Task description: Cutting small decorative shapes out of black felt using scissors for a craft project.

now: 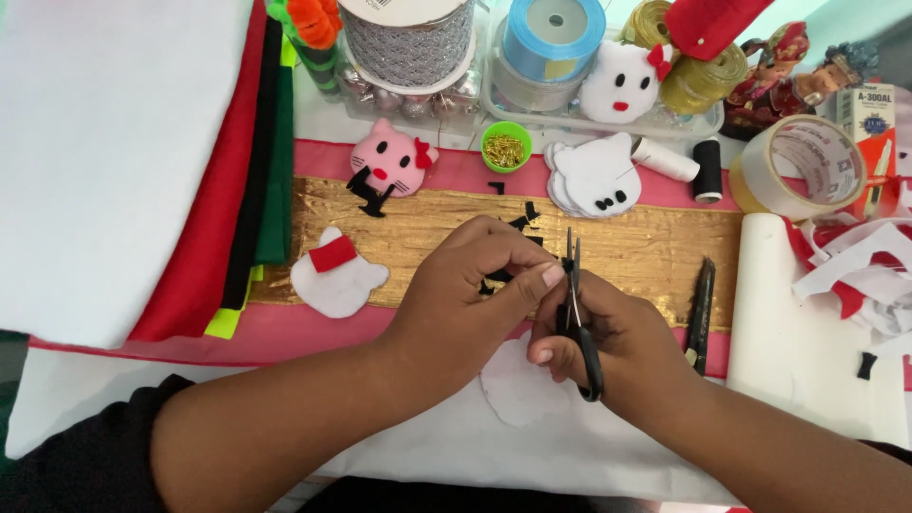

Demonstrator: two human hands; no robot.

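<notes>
The scrap being cut is almost wholly hidden: only a sliver of black felt (567,267) shows at the tip of the left thumb, and its shape cannot be made out. The lower part of the scissors (578,318) sinks into the right palm, so only the thin blades and one black loop show.

The left hand (470,290) reaches in from the near left, its grip closed in a pinch on the black felt, right against the blades. The right hand (613,342) lies just beside it, grip closed around the scissors' handles, blades pointing far and nearly together. Both hands hover above the gold strip (646,242) in the middle of the bench.

Under the wrists lies a white felt cut-out (518,389), partly covered. Small black felt bits (524,217) lie scattered just beyond the fingers. To the left rests a white cat face with a red bow (337,274); farther off sit a pink cat face (389,161), a green cup of gold beads (505,147) and a stack of white cat faces (597,176). A black craft knife (701,309) lies just right of the right hand, with a tape roll (798,166) beyond it.
</notes>
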